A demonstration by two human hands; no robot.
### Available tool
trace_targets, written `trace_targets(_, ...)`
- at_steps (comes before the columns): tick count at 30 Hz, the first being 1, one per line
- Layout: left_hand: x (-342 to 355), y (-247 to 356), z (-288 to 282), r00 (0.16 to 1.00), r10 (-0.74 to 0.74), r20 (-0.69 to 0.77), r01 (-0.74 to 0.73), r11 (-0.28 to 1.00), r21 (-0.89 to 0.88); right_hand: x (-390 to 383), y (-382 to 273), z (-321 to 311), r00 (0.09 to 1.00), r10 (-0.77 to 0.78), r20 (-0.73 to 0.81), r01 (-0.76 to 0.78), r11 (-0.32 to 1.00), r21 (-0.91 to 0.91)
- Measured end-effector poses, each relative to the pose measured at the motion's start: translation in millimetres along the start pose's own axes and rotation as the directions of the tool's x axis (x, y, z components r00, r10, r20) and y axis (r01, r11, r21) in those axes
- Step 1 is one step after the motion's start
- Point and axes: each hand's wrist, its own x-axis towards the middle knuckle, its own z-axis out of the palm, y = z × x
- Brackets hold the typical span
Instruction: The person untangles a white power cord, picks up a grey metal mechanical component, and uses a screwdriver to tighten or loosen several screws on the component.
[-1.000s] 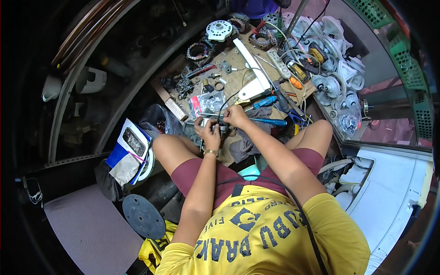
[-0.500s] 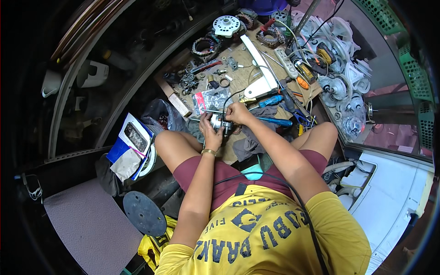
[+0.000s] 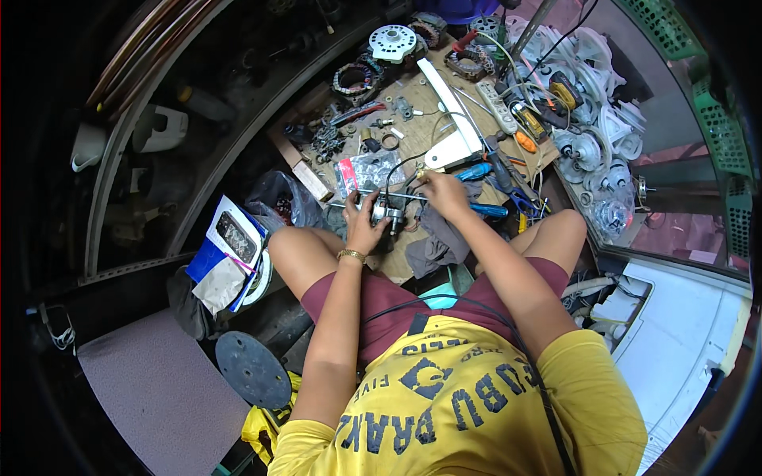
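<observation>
Metal assembly (image 3: 386,213) gripped in left hand (image 3: 363,228), over wooden board's (image 3: 417,144) near side.
I judged it dense, stiff, possibly greasy, best held by its casing, clear of black cable (image 3: 389,182). Right hand (image 3: 446,195) hovered nearby; its grip I couldn't tell.

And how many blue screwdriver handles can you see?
2: the upper handle lies just below the long white part; the lower handle is to the right of the right hand. More may be hidden in the clutter.
</observation>
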Motion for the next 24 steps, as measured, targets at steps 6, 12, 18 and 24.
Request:
trace_targets(6,29.9,-27.3,-13.2,0.994,0.0,0.111,0.028,0.967,-0.252,-74.8,30.3,-85.2,0.977,0.211,0.026,-0.146,0.756,-0.638)
trace_targets(12,57.6,-21.3,-3.6,0.967,-0.002,0.256,0.064,0.97,-0.233,-89.2,62.7,-93.6,0.972,0.231,0.031,-0.162,0.765,-0.623)
trace_targets(18,51.2,-26.3,-9.8,0.964,-0.058,0.261,0.128,0.957,-0.259,-129.3,29.2,-164.8,0.975,0.22,-0.036,-0.214,0.881,-0.422)
trace_targets(24,55.0,-13.0,-4.7,0.97,-0.075,0.232,0.124,0.971,-0.204,-170.9,17.0,-206.9,0.983,0.147,-0.114,-0.175,0.937,-0.302)
